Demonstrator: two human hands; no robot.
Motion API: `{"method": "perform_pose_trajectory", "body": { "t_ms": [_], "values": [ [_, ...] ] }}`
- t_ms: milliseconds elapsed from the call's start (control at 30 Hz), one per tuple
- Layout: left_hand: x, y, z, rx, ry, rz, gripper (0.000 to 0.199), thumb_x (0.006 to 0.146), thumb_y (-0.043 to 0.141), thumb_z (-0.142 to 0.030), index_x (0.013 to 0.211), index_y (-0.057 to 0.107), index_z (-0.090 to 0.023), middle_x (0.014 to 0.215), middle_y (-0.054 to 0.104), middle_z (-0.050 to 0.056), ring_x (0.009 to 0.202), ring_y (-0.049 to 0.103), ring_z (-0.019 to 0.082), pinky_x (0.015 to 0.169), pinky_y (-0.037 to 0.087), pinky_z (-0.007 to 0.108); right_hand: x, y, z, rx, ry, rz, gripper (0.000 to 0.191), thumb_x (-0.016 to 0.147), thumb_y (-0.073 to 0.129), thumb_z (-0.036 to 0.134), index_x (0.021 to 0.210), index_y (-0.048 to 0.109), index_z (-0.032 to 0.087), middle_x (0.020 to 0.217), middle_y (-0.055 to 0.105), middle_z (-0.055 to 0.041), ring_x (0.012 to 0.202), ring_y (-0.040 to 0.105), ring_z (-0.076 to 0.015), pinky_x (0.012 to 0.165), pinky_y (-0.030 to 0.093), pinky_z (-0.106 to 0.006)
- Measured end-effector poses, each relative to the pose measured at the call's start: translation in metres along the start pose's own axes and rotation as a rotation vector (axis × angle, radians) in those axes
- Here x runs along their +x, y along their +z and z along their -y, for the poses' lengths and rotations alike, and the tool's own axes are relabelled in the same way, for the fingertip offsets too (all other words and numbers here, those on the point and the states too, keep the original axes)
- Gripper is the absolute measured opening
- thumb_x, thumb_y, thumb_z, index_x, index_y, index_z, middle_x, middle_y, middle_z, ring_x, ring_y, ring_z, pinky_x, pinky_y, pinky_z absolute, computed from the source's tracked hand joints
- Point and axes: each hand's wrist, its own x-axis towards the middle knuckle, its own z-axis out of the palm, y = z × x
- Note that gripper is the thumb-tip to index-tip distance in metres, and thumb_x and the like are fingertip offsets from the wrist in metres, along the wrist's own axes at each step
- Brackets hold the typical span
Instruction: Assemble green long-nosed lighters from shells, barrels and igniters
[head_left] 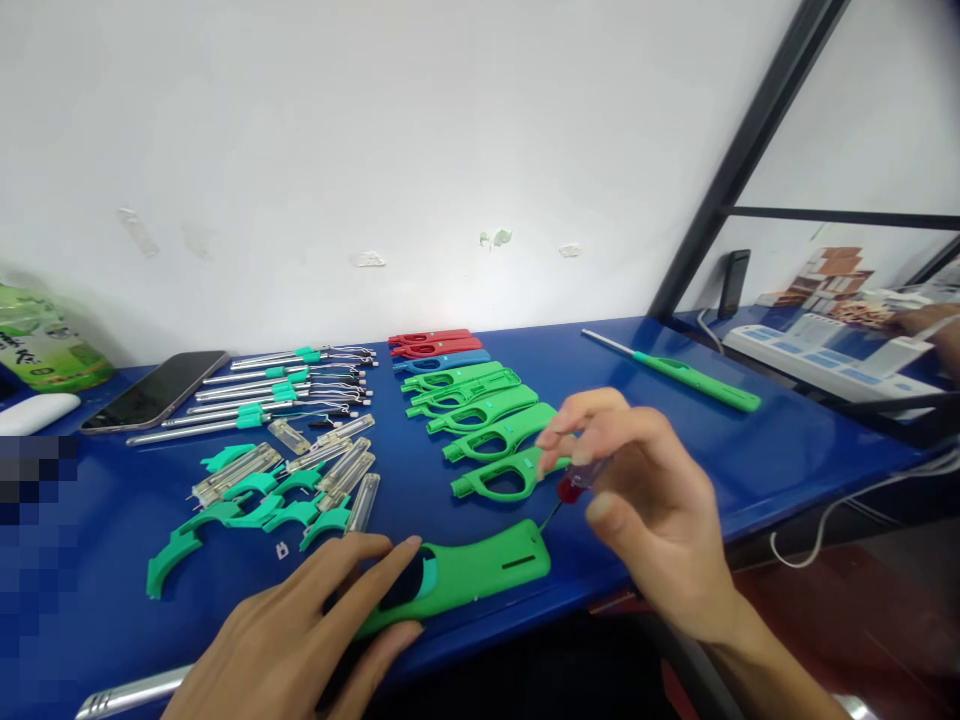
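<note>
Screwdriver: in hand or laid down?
In hand: the right hand curls its fingers around the screwdriver, which slants down toward the green lighter.

Left end: glossy black rectangular phone (156,392), green printed plastic package (56,345)
Back: scuffed white wall (450,130)
Right end: slanted black frame (739,165)

The blue bench (420,480) carries a smartphone (154,392) at ten o'clock and wired metal lighter tubes with turquoise collars (283,391) at eleven. Turquoise triggers (262,512) and clear fuel tanks (346,480) lie jumbled at nine. Red casings (439,349) and a blue casing (450,361) sit at twelve, green casings (484,413) at one, a green long-tube lighter (697,382) at two. A green lighter handle (487,570) lies near the edge at five.
</note>
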Motion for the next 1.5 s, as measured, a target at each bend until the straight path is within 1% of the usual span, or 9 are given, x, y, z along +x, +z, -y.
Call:
{"method": "perform_pose_trajectory", "body": {
  "t_ms": [167,367,500,667,833,1000,1167,1333,1500],
  "values": [
    [0.0014,0.0005,0.0011,0.000,-0.008,0.010,0.048,0.110,0.047,-0.059,0.152,0.056,-0.037,0.129,0.076,0.000,0.105,0.081,0.019,0.076,0.068,0.026,-0.0026,0.0012,0.0044,-0.031,0.063,0.012,0.031,0.113,0.052,0.020,0.135,0.065,0.037,0.104,0.071,0.0012,0.093,0.068,-0.0109,0.081,0.058,-0.025],
    [0.0006,0.0015,0.0014,0.006,-0.003,0.011,0.049,0.110,0.048,-0.059,0.154,0.054,-0.038,0.130,0.076,0.000,0.105,0.081,0.019,0.074,0.069,0.027,-0.0019,0.0011,0.0036,-0.030,0.008,0.013,0.018,0.103,0.072,0.023,0.117,0.072,0.034,0.104,0.066,0.0022,0.094,0.065,-0.0124,0.082,0.058,-0.027],
    [0.0017,0.0012,0.0011,-0.003,-0.001,0.000,0.050,0.110,0.049,-0.059,0.154,0.054,-0.038,0.129,0.077,0.000,0.106,0.080,0.019,0.076,0.068,0.025,-0.0018,0.0000,0.0004,-0.029,0.052,0.050,0.038,0.113,0.048,0.018,0.139,0.066,0.038,0.110,0.073,0.0005,0.093,0.071,-0.0115,0.083,0.060,-0.029],
    [-0.0005,-0.0009,0.0010,-0.010,-0.014,0.005,0.049,0.109,0.049,-0.059,0.153,0.057,-0.037,0.130,0.077,0.002,0.106,0.080,0.019,0.079,0.067,0.023,-0.0010,-0.0007,0.0008,-0.012,-0.014,0.008,0.023,0.101,0.073,0.020,0.119,0.075,0.034,0.108,0.069,-0.0013,0.097,0.067,-0.0169,0.082,0.061,-0.033],
    [-0.0013,0.0001,0.0012,-0.019,-0.020,0.021,0.049,0.109,0.051,-0.058,0.153,0.057,-0.037,0.130,0.077,0.002,0.107,0.080,0.020,0.079,0.067,0.024,-0.0017,-0.0009,0.0024,-0.007,0.031,0.041,0.037,0.110,0.053,0.014,0.135,0.069,0.037,0.112,0.074,-0.0020,0.096,0.071,-0.0153,0.082,0.061,-0.032],
    [0.0015,0.0006,0.0011,-0.005,-0.004,0.013,0.050,0.109,0.051,-0.058,0.155,0.054,-0.038,0.131,0.076,0.002,0.107,0.080,0.020,0.079,0.068,0.025,0.0008,-0.0010,0.0024,0.010,-0.035,-0.038,0.019,0.093,0.082,0.016,0.104,0.075,0.030,0.099,0.068,-0.0002,0.093,0.066,-0.0163,0.079,0.059,-0.031],
    [-0.0003,-0.0010,0.0003,0.002,-0.006,0.035,0.050,0.109,0.049,-0.059,0.154,0.055,-0.037,0.131,0.076,0.002,0.108,0.080,0.020,0.078,0.068,0.025,-0.0039,-0.0015,0.0038,-0.025,0.046,0.020,0.039,0.110,0.054,0.014,0.138,0.068,0.037,0.112,0.075,-0.0012,0.097,0.071,-0.0139,0.084,0.062,-0.030],
    [-0.0028,-0.0011,0.0004,0.005,-0.006,0.025,0.050,0.109,0.050,-0.059,0.154,0.055,-0.037,0.131,0.076,0.002,0.108,0.080,0.020,0.080,0.068,0.026,-0.0050,-0.0007,0.0014,-0.050,-0.054,0.022,0.028,0.095,0.079,0.020,0.120,0.075,0.034,0.106,0.073,-0.0031,0.096,0.068,-0.0198,0.081,0.062,-0.036],
    [-0.0025,-0.0038,0.0003,-0.016,-0.013,0.030,0.050,0.108,0.052,-0.059,0.153,0.056,-0.038,0.131,0.076,0.001,0.107,0.080,0.020,0.079,0.068,0.025,-0.0047,-0.0002,0.0020,-0.063,0.049,0.025,0.040,0.109,0.054,0.016,0.141,0.066,0.037,0.111,0.075,-0.0033,0.095,0.072,-0.0184,0.082,0.064,-0.037]
  ]
}}
